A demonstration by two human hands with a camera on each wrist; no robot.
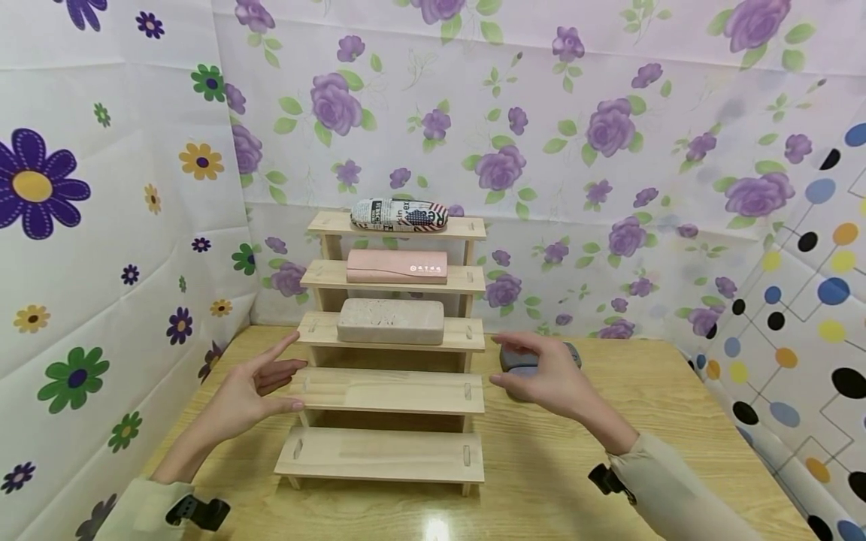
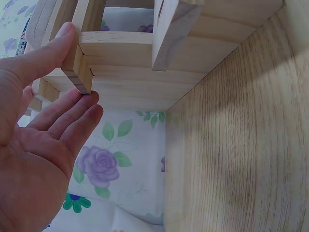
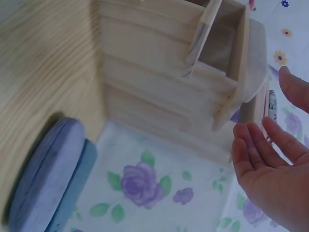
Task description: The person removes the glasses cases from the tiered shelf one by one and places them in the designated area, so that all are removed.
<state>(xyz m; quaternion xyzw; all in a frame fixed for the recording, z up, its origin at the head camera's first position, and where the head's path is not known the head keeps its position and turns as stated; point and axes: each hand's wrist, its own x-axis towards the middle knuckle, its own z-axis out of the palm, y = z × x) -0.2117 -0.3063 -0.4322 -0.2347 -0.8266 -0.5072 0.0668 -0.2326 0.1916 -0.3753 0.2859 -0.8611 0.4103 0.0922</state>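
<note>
A stepped wooden rack [image 1: 382,454] stands on the table. A newspaper-print case [image 1: 399,216] lies on its top step, with a pink glasses case [image 1: 397,267] one step down and a beige case [image 1: 390,321] on the middle step. My left hand [image 1: 237,394] is at the rack's left side, thumb and fingers spread around a step's end [image 2: 77,72]; whether they touch it I cannot tell. To the right of the rack, my right hand [image 1: 551,376] is held apart from it with spread fingers, holding nothing. It partly covers a grey case [image 1: 573,352] and a blue case [image 1: 522,371].
The wooden table [image 1: 649,421] extends right of the rack. A rose-patterned cloth [image 1: 501,113] hangs close behind. Flowered cloth [image 1: 135,278] borders the left and dotted cloth [image 1: 805,330] the right. Both wrists wear black straps.
</note>
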